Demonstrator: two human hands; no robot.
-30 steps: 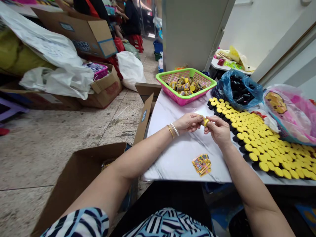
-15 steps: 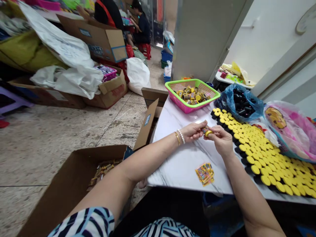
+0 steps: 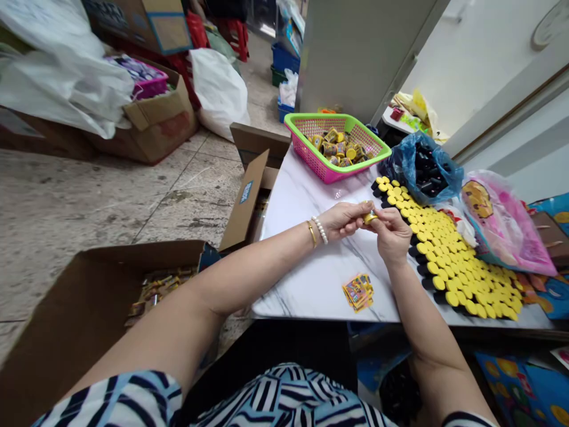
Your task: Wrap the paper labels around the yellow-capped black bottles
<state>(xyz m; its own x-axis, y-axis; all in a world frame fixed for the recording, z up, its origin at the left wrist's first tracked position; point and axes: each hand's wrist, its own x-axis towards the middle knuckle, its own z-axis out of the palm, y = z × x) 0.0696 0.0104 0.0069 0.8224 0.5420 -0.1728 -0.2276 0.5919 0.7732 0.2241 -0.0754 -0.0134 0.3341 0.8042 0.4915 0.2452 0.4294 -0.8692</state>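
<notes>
My left hand (image 3: 345,220) and my right hand (image 3: 392,233) meet above the white marbled table (image 3: 302,261). Between their fingers is a small yellow-capped container (image 3: 370,218), mostly covered by the fingertips. Both hands are closed on it. Below them on the table lies a small loose pile of yellow and orange printed labels (image 3: 358,292). Right of my right hand stand many black containers with yellow lids (image 3: 444,255), packed side by side. Beyond the hands, a pink basket with a green rim (image 3: 326,173) holds several yellow labelled containers (image 3: 340,148).
A blue plastic bag (image 3: 402,163) of black pieces and a pink printed bag (image 3: 511,225) stand at the table's right. On the floor at left, an open cardboard box (image 3: 57,314) holds labelled pieces; another open box (image 3: 245,201) adjoins the table's left edge. A grey pillar (image 3: 355,53) rises behind the basket.
The view has tilted down and shifted, bringing more of the lap and table's right end into sight. Both hands still hold the small container, its yellow cap turned slightly.
</notes>
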